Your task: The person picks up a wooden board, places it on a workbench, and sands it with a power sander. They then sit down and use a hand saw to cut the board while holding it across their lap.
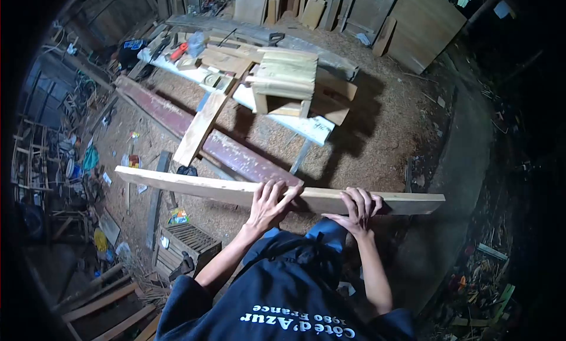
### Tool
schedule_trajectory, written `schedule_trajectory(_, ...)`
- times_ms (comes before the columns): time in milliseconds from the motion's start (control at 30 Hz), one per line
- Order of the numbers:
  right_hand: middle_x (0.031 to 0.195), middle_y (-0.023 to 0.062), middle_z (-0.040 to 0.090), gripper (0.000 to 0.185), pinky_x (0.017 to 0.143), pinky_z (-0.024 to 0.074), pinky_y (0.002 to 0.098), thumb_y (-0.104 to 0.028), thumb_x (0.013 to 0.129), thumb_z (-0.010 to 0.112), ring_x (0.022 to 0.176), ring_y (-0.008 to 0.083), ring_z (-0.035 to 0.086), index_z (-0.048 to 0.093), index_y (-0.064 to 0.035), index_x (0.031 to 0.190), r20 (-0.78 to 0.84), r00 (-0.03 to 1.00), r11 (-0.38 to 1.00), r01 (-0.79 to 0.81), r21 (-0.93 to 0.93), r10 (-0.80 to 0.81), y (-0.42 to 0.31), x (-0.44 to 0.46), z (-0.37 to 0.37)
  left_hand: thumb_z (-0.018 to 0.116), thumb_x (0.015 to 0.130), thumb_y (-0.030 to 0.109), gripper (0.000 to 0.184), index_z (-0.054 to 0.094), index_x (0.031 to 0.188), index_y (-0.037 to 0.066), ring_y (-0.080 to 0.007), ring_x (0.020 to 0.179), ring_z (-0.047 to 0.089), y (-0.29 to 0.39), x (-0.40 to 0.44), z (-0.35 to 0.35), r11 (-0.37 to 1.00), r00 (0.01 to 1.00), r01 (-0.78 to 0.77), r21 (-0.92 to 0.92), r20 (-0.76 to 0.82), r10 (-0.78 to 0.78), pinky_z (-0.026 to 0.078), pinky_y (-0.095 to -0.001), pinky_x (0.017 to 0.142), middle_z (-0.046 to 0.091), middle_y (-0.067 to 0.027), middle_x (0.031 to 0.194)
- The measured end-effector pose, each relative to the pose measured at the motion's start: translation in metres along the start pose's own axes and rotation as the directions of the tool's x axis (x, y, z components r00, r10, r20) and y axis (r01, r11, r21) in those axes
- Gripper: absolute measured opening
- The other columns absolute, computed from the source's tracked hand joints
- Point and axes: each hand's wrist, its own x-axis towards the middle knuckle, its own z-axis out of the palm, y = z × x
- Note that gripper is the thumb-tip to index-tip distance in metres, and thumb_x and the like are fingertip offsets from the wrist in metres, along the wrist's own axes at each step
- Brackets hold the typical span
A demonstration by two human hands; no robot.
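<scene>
A long wooden plank (pixel 177 184) runs crosswise in front of my body, its narrow edge facing up. My left hand (pixel 271 202) grips it near the middle, fingers curled over the top edge. Further right, my right hand (pixel 358 210) is also closed over the same edge, with its thumb on the near side. Beyond the plank stands a small wooden stool-like piece (pixel 286 76) with a slatted top, resting on a white board (pixel 309 129). Another flat board (pixel 203 129) slants toward me across a reddish bench beam (pixel 253 156).
Tools, including an orange-handled one (pixel 178 51), lie at the work surface's far left. A slatted wooden crate (pixel 187 245) sits on the floor to my left. Sheets of wood (pixel 420 28) lean at the back. Sawdust covers the ground.
</scene>
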Motion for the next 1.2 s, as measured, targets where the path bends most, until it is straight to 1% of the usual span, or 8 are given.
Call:
schedule_trajectory(267,0.124,0.0017,0.065,0.07,0.107,0.0327,0.054,-0.06,0.071,0.087,0.117,0.0238,0.058,0.064,-0.0201,0.124,-0.014,0.996,0.94,-0.082,0.331,0.092,0.205,0.075,0.092,0.068,0.087,0.029,0.076,0.045,0.158,0.041,-0.0289,0.131,0.054,0.02,0.167,0.111,0.959,0.997,0.079,0.272,-0.038,-0.072,0.038,-0.0477,0.11,0.058,-0.0079,0.142)
schedule_trajectory(367,0.108,0.0069,0.066,0.063,0.103,0.041,0.0488,-0.046,0.067,0.093,0.107,0.0293,0.062,0.063,-0.0152,0.112,0.371,0.929,0.918,-0.165,0.359,0.022,0.303,0.125,0.118,0.053,0.095,0.023,0.077,0.028,0.167,0.033,-0.0295,0.136,0.051,0.046,0.262,0.131,0.941,0.963,0.047,0.335,0.236,-0.132,0.041,-0.0433,0.112,0.054,-0.011,0.147)
schedule_trajectory(400,0.11,0.0097,0.07,0.058,0.106,0.041,0.0478,-0.037,0.068,0.095,0.112,0.0313,0.065,0.062,-0.0142,0.11,0.662,0.75,0.92,-0.271,0.284,0.017,0.327,0.16,0.106,0.054,0.094,0.023,0.079,0.027,0.168,0.031,-0.0283,0.136,0.05,0.051,0.278,0.149,0.944,0.972,0.007,0.33,0.22,-0.085,0.041,-0.0423,0.112,0.053,-0.0112,0.147)
schedule_trajectory(500,0.106,0.0188,0.074,0.049,0.092,0.0541,0.0498,-0.012,0.073,0.085,0.105,0.0408,0.07,0.06,-0.009,0.115,0.689,0.657,0.842,-0.151,0.517,-0.305,0.401,0.188,0.125,0.06,0.089,0.022,0.078,0.038,0.163,0.035,-0.0284,0.13,0.054,0.079,0.35,0.162,0.882,0.979,-0.086,0.463,0.202,-0.01,0.043,-0.0425,0.107,0.057,-0.008,0.142)
schedule_trajectory(800,0.095,0.0122,0.073,0.042,0.081,0.0546,0.0504,-0.01,0.067,0.082,0.089,0.0386,0.07,0.066,-0.0082,0.106,0.429,0.895,0.85,-0.127,0.511,-0.124,0.521,0.219,0.137,0.066,0.087,0.023,0.068,0.045,0.15,0.038,-0.0259,0.145,0.043,0.093,0.502,0.175,0.711,0.974,-0.221,0.668,0.191,0.123,0.042,-0.0439,0.112,0.054,-0.001,0.147)
schedule_trajectory(933,0.093,0.0117,0.068,0.036,0.08,0.0517,0.0483,-0.008,0.071,0.081,0.09,0.0378,0.067,0.066,-0.0086,0.103,0.342,0.933,0.838,-0.097,0.538,-0.112,0.569,0.262,0.171,0.072,0.085,0.028,0.06,0.054,0.141,0.032,-0.0269,0.145,0.044,0.074,0.561,0.194,0.849,0.974,-0.195,0.491,0.198,0.109,0.042,-0.0439,0.111,0.056,-0.0028,0.142)
schedule_trajectory(1000,0.097,0.0139,0.066,0.033,0.08,0.0509,0.0493,-0.01,0.075,0.08,0.095,0.04,0.065,0.066,-0.0056,0.105,0.288,0.956,0.71,-0.16,0.685,-0.063,0.594,0.281,0.208,0.064,0.089,0.026,0.048,0.062,0.137,0.021,-0.0306,0.135,0.056,0.058,0.594,0.205,0.984,0.998,-0.009,0.175,-0.052,0.019,0.044,-0.045,0.115,0.065,-0.0053,0.131)
schedule_trajectory(1200,0.111,0.0151,0.071,0.031,0.087,0.051,0.0504,0.001,0.078,0.072,0.104,0.0383,0.067,0.07,-0.0051,0.109,0.094,0.989,0.738,0.021,0.675,-0.114,0.668,0.387,0.346,0.074,0.079,0.021,0.04,0.077,0.119,0.021,-0.0187,0.118,0.064,-0.011,0.72,0.253,0.856,0.859,0.455,0.244,-0.372,-0.351,0.037,-0.0439,0.108,0.073,0.0045,0.117)
